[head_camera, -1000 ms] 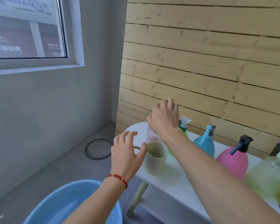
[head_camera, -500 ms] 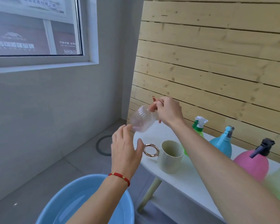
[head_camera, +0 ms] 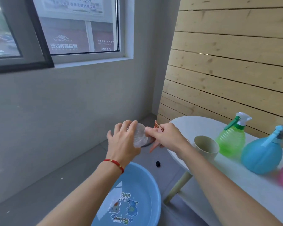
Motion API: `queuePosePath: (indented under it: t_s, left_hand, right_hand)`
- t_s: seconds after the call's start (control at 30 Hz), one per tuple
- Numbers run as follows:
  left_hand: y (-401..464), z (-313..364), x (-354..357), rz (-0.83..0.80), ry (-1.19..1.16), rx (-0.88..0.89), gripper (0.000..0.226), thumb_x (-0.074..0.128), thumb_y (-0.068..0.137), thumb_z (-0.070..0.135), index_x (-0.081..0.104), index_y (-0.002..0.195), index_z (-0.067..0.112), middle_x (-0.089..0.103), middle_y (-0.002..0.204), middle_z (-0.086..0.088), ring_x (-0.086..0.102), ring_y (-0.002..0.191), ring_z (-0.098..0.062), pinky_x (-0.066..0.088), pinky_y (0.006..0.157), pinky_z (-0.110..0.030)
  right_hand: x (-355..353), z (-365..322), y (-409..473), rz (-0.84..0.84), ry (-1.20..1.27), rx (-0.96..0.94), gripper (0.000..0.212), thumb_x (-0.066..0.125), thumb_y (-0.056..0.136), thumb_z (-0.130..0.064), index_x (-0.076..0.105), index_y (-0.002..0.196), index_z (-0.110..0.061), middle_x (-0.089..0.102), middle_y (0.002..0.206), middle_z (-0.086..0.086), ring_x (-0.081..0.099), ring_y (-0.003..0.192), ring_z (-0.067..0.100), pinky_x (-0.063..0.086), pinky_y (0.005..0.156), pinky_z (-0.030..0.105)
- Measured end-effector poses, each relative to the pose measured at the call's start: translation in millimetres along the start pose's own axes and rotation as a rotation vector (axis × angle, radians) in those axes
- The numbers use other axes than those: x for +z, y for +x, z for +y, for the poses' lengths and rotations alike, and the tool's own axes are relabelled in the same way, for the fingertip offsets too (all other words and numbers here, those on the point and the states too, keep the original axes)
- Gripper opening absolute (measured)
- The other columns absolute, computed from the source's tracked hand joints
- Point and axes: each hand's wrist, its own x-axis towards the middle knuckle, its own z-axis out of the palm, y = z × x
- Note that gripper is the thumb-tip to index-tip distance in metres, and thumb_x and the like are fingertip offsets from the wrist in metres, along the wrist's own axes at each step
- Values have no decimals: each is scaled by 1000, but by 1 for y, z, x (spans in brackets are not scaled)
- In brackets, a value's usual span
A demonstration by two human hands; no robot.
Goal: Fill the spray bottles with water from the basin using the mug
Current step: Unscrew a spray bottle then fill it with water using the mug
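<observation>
A: Clear bottle [head_camera: 140,136] is off the table [head_camera: 194,126] now, held out left of the mug [head_camera: 206,148]. Left hand [head_camera: 122,142] wraps its body, right hand [head_camera: 167,137] pinches the pink sprayer [head_camera: 156,128].

B: So unscrewing's next, nothing's filled. Basin [head_camera: 137,193] sits below.

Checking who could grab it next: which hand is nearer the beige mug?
Right. The right hand is just left of the mug; the left hand is farther left.

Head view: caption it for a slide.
Both hands hold a clear spray bottle above the blue basin.
</observation>
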Motion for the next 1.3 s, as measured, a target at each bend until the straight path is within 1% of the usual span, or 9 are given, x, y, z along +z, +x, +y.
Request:
queuePosePath:
  t_s: [0.17,0.33,0.53,0.67,0.73,0.87,1.0,1.1,1.3]
  left_hand:
    - [-7,-10,-4,44,-101,15,89,85,59,31,52,141,27,51,136,5,41,124,-27,55,82,-51]
    - [-7,-19,-2,-14,-112,33,95,81,53,38,52,142,27,53,137,5,43,123,-27,54,88,-52]
    - [-7,-17,-2,-58,-107,58,96,87,56,36,50,144,27,52,138,4,43,125,-26,53,92,-52]
    - [-9,-18,0,-88,-105,47,96,86,57,36,49,146,27,51,139,4,43,125,-26,53,92,-52]
    - [-9,-20,0,-91,-106,45,95,86,58,37,49,145,28,51,138,5,44,124,-26,54,91,-52]
    - [-9,-20,-1,-103,-89,52,94,86,60,36,48,145,29,51,138,5,42,125,-25,54,91,-51]
    - [-8,-21,-4,-110,-69,50,94,86,60,37,47,146,30,50,139,6,42,126,-25,55,89,-49]
    - [-11,-18,-5,-135,-36,50,95,87,62,39,45,146,33,48,140,9,40,128,-22,55,86,-47]
    - [-13,-15,-8,-179,-27,42,95,84,66,44,39,150,35,45,144,10,40,131,-19,50,83,-39]
  right_hand:
    - [6,4,-1,20,-103,-125,34,67,91,-46,73,85,-12,78,77,-2,75,73,17,61,79,42]
    - [7,12,-5,-40,-226,-312,15,74,89,-29,62,98,-24,71,85,-6,70,82,15,63,69,44]
    - [11,16,-11,-33,-236,-187,46,56,89,-68,59,105,-26,73,97,-6,70,89,16,63,75,44]
    - [12,20,-9,-70,-258,-234,32,68,94,-36,52,118,-22,67,106,-4,66,97,16,61,84,41]
    - [13,22,-9,-90,-249,-200,47,70,89,-46,47,124,-25,68,111,-8,66,101,13,60,85,37]
    - [17,27,-6,-68,-265,-209,33,62,95,-48,51,118,-27,72,105,-5,70,97,13,63,79,45]
    - [16,26,-7,-54,-247,-194,60,60,85,-68,45,129,-30,70,115,-3,68,103,15,61,84,43]
    - [17,29,-6,-67,-249,-181,32,52,100,-53,51,121,-28,72,105,0,71,90,17,63,79,47]
    - [3,33,-17,-71,-280,-242,38,66,97,-34,51,130,-24,64,109,-5,63,95,7,49,85,28]
